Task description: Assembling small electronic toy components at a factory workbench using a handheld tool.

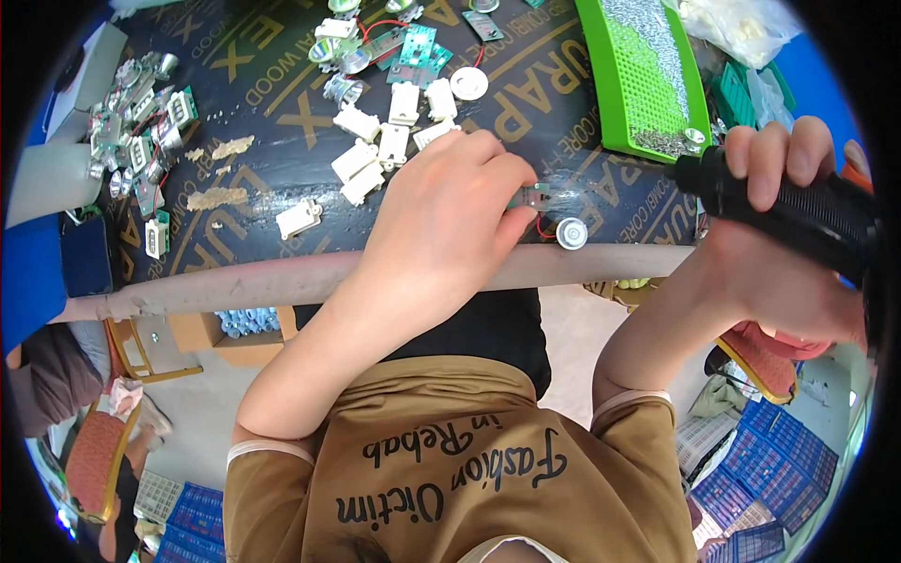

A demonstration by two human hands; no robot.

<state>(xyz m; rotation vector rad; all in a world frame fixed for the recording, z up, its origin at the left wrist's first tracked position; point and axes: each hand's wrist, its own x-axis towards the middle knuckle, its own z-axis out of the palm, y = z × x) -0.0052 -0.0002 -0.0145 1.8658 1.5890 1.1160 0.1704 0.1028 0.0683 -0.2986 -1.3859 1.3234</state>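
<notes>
My left hand (pixel 449 202) rests on the dark printed worktop near its front edge, thumb and forefinger pinched on a small green circuit board (pixel 533 196). A red wire runs from the board to a round white lamp piece (pixel 572 234) lying beside it. My right hand (pixel 784 281) is raised at the right, fingers wrapped round a black powered screwdriver (pixel 779 202). Its nose points left, by the near corner of a green tray (pixel 605 113) with small metal screws (pixel 662 61). Just beyond my left hand lie several white plastic housings (pixel 358 159).
Green boards with shiny reflectors (pixel 413 56) lie at the back; more lamp assemblies (pixel 141 131) are heaped at the left. A single housing (pixel 299 218) sits near the padded edge (pixel 216 286). A clear plastic bag (pixel 741 28) stands back right. Below is a cardboard box (pixel 202 330).
</notes>
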